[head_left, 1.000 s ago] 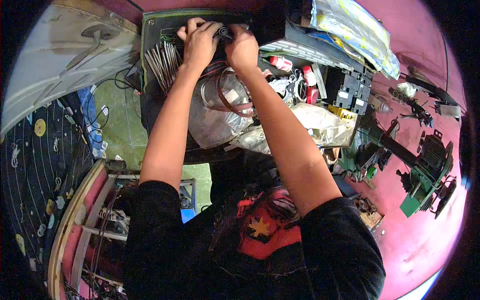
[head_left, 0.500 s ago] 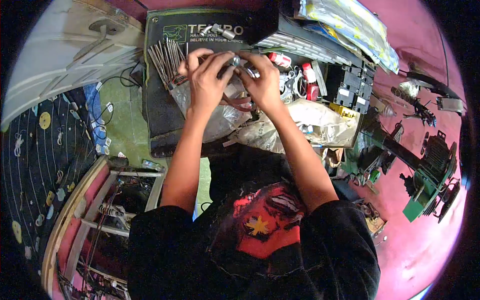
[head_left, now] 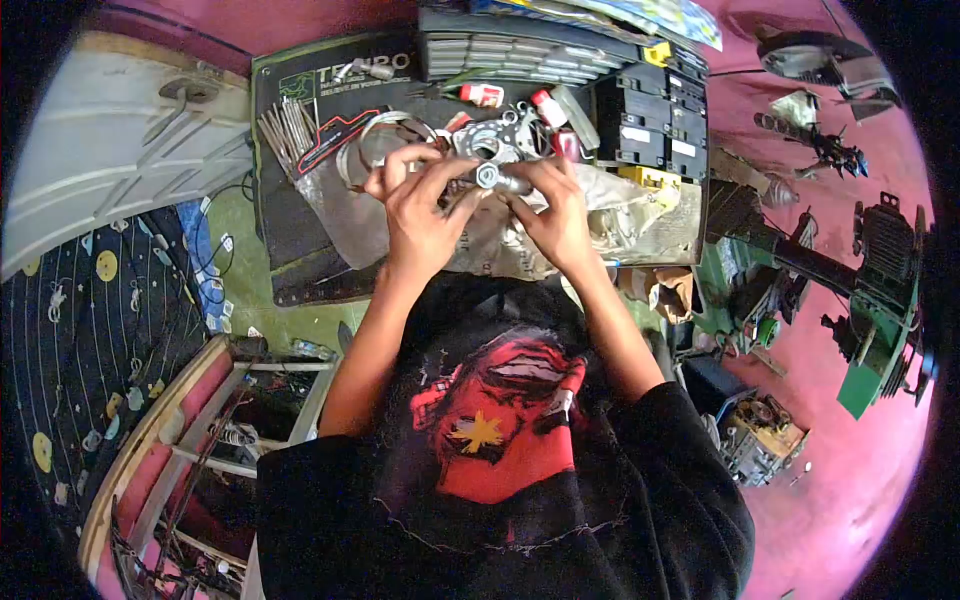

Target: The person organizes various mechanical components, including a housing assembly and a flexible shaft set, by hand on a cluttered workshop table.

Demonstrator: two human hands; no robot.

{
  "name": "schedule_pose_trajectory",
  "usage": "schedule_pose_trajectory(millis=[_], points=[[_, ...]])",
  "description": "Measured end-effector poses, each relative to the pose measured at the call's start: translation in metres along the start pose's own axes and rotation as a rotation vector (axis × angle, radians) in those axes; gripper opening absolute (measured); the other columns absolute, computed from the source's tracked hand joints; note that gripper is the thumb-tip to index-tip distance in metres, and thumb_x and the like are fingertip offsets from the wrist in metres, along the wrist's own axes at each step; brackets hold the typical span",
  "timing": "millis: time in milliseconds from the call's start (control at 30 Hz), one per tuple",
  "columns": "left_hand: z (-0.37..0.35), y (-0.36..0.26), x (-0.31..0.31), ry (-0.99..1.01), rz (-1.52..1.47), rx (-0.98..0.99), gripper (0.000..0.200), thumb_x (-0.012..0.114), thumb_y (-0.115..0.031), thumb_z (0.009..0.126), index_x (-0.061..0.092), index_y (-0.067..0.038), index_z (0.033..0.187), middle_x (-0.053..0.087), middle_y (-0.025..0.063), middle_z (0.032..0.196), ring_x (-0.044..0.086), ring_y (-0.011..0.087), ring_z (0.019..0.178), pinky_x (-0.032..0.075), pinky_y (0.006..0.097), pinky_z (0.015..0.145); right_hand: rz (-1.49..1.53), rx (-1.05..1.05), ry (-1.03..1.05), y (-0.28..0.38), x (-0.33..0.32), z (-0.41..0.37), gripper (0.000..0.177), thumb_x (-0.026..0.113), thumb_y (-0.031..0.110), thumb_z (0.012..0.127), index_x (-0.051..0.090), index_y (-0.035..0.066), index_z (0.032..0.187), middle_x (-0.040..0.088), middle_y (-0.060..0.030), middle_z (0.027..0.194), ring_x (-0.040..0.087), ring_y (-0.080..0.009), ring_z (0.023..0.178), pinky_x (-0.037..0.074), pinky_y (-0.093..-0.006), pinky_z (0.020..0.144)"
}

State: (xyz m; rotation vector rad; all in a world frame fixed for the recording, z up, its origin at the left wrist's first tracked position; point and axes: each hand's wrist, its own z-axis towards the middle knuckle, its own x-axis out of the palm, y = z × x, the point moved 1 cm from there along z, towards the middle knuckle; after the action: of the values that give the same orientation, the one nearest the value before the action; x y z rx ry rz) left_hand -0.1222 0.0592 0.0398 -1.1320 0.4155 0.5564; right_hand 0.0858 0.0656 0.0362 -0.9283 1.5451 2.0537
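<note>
My left hand (head_left: 420, 210) and my right hand (head_left: 555, 215) meet in front of my chest, both gripping a small silver metal socket-like part (head_left: 492, 177) between their fingertips. Just beyond the hands lies a black tool mat (head_left: 290, 190) with white lettering, carrying a bundle of thin metal rods (head_left: 285, 125), a red cable (head_left: 335, 135) and a clear plastic bag (head_left: 345, 195). A loose silver socket (head_left: 372, 68) rests near the mat's lettering.
A black compartment box (head_left: 650, 105) with small red-and-white bottles (head_left: 482, 94) sits behind the hands. Crumpled plastic bags (head_left: 640, 215) lie to the right. Green machine parts (head_left: 880, 330) stand on the pink floor at right; a wooden frame (head_left: 190, 420) is at lower left.
Both hands have drawn back from the far end of the mat toward my chest, carrying the silver part with them. The camera has tilted, so the mat sits lower in view.
</note>
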Motion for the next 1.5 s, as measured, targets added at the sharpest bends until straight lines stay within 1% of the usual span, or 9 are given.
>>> schedule_pose_trajectory(millis=[100,167,333,500,567,767,967,1133,1500], points=[[-0.029,-0.016,0.023,0.060,0.029,-0.036,0.044,0.094,-0.026,0.070,0.080,-0.017,0.110,0.069,0.0048,0.111,0.060,0.0226,0.116,0.034,0.0432,0.100,-0.074,0.046,0.017,-0.022,-0.028,-0.042,0.038,0.083,0.006,0.079,0.076,0.006,0.116,0.075,-0.0128,0.107,0.064,-0.0350,0.105,0.052,-0.0436,0.094],[-0.048,-0.025,0.042,0.163,-0.026,-0.098,0.035,0.091,-0.026,0.076,0.079,-0.018,0.108,0.075,0.0020,0.103,0.060,0.0234,0.115,0.031,0.0460,0.102,-0.072,0.078,0.037,-0.036,-0.043,-0.068,0.038,0.084,0.006,0.078,0.076,0.006,0.116,0.074,-0.0136,0.108,0.062,-0.0364,0.107,0.051,-0.0450,0.095],[-0.079,-0.033,0.078,0.439,0.070,-0.018,0.038,0.087,-0.025,0.078,0.077,-0.015,0.112,0.073,0.0064,0.104,0.059,0.0243,0.117,0.029,0.0489,0.105,-0.153,0.145,0.088,-0.072,-0.050,-0.123,0.041,0.085,0.007,0.075,0.076,0.008,0.116,0.072,-0.0120,0.106,0.060,-0.0372,0.105,0.052,-0.0459,0.095],[-0.083,-0.041,0.092,0.428,0.196,-0.037,0.039,0.087,-0.024,0.078,0.076,-0.013,0.114,0.073,0.0059,0.107,0.058,0.0253,0.120,0.029,0.0503,0.106,-0.214,0.111,0.095,-0.080,-0.045,-0.124,0.043,0.085,0.010,0.076,0.076,0.009,0.117,0.070,-0.0105,0.106,0.059,-0.0355,0.105,0.052,-0.0464,0.095],[-0.084,-0.037,0.092,0.325,0.222,-0.063,0.040,0.087,-0.022,0.078,0.076,-0.013,0.116,0.074,0.0056,0.108,0.057,0.0257,0.121,0.029,0.0507,0.106,-0.212,0.072,0.070,-0.086,-0.038,-0.120,0.041,0.085,0.015,0.077,0.075,0.010,0.117,0.070,-0.0100,0.109,0.059,-0.0351,0.106,0.051,-0.0461,0.095],[-0.087,-0.025,0.097,0.264,0.281,-0.082,0.044,0.086,-0.021,0.078,0.074,-0.014,0.120,0.070,0.0067,0.123,0.053,0.0309,0.126,0.030,0.0500,0.108,-0.236,0.039,0.089,-0.093,-0.027,-0.106,0.043,0.083,0.018,0.079,0.074,0.010,0.120,0.068,-0.0093,0.118,0.057,-0.0364,0.115,0.047,-0.0493,0.099],[-0.082,-0.028,0.091,0.346,0.316,-0.097,0.043,0.087,-0.018,0.076,0.074,-0.015,0.117,0.069,0.0055,0.122,0.051,0.0307,0.127,0.030,0.0496,0.108,-0.205,0.049,0.120,-0.093,-0.023,-0.109,0.051,0.084,0.017,0.077,0.070,0.008,0.125,0.061,-0.0151,0.129,0.052,-0.0405,0.122,0.046,-0.0514,0.104],[-0.077,-0.012,0.091,0.392,0.206,-0.109,0.052,0.087,-0.009,0.072,0.071,-0.014,0.121,0.066,0.0105,0.125,0.050,0.0355,0.129,0.033,0.0533,0.112,-0.302,0.025,0.157,-0.093,-0.014,-0.109,0.060,0.084,0.016,0.076,0.065,0.006,0.132,0.056,-0.0205,0.133,0.050,-0.0440,0.124,0.046,-0.0530,0.104],[-0.064,0.009,0.085,0.507,0.198,-0.059,0.046,0.087,-0.020,0.079,0.071,-0.014,0.122,0.066,0.0071,0.127,0.048,0.0322,0.135,0.029,0.0559,0.110,-0.311,0.130,0.183,-0.076,-0.008,-0.101,0.061,0.084,0.016,0.078,0.063,0.003,0.133,0.056,-0.0214,0.137,0.049,-0.0470,0.124,0.045,-0.0554,0.106]])
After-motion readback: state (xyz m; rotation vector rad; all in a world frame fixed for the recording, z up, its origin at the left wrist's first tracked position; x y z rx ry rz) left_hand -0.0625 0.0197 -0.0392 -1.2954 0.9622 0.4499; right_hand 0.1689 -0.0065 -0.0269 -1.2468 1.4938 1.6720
